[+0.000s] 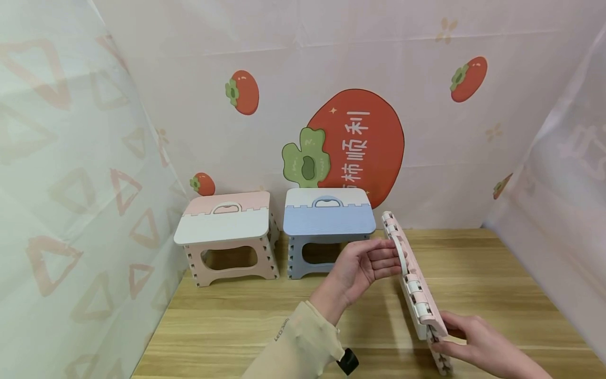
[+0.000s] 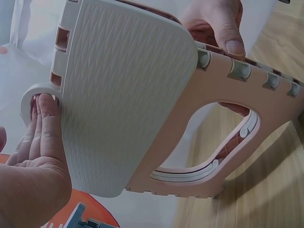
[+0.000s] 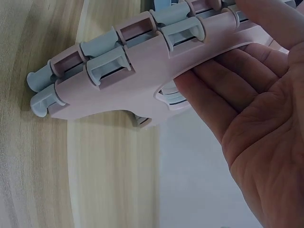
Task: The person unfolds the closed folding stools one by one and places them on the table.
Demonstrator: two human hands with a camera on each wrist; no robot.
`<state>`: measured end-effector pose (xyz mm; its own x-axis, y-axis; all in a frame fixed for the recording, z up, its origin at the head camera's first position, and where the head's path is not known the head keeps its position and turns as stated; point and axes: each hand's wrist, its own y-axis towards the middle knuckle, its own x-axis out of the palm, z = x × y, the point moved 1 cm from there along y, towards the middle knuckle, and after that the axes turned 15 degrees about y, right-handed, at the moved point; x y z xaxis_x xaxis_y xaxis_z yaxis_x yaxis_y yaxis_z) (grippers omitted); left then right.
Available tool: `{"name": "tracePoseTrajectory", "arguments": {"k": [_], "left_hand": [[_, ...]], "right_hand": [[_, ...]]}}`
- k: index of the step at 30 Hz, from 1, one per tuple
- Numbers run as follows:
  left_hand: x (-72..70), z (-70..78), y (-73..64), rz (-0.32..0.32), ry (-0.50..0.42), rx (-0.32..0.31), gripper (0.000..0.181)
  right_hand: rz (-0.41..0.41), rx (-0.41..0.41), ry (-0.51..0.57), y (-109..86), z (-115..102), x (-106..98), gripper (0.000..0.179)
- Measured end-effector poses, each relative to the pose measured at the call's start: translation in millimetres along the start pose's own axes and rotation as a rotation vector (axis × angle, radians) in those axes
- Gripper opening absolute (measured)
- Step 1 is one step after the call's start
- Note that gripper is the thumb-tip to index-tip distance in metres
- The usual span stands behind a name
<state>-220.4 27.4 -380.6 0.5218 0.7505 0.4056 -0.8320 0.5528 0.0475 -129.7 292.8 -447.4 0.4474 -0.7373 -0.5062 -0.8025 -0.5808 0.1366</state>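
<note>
A pink and white folding stool [image 1: 411, 258], folded flat, stands on edge and tilted at the right of the table. My left hand [image 1: 362, 268] has its fingers straight, with the tips inside the stool's white carry handle [image 2: 24, 105]. In the left wrist view the white textured seat half [image 2: 121, 90] and a pink leg panel [image 2: 209, 90] with an oval cutout show. My right hand [image 1: 483, 342] grips the near end of the stool, thumb on one side and fingers on the other. In the right wrist view its fingers reach behind the pink panel [image 3: 142, 71].
A pink and white stool [image 1: 222, 226] stands unfolded at the back left. Beside it is an unfolded blue and white stool [image 1: 329, 218]. The wooden table [image 1: 227, 326] is bounded by printed cloth [image 1: 199, 116] at the back and both sides.
</note>
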Motion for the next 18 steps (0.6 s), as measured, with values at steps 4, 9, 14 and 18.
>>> {"name": "tracePoseTrajectory", "arguments": {"k": [4,9,14,18], "left_hand": [[1.2,2.1,0.0,-0.024,0.001,0.001,0.042],[2.9,4.2,0.8,-0.043,0.009,0.001,0.048],[5.1,4.3,2.1,-0.051,0.000,-0.003,0.051],[7.1,5.8,1.9,-0.057,0.006,-0.003,0.050]], "right_hand": [[-0.006,-0.038,0.009,-0.1,3.4,0.9,0.038],[-0.017,-0.059,0.025,-1.0,7.5,0.8,0.039],[-0.019,-0.080,0.045,-0.7,6.8,2.7,0.035],[-0.012,-0.076,0.052,-0.5,4.0,4.5,0.035]]}}
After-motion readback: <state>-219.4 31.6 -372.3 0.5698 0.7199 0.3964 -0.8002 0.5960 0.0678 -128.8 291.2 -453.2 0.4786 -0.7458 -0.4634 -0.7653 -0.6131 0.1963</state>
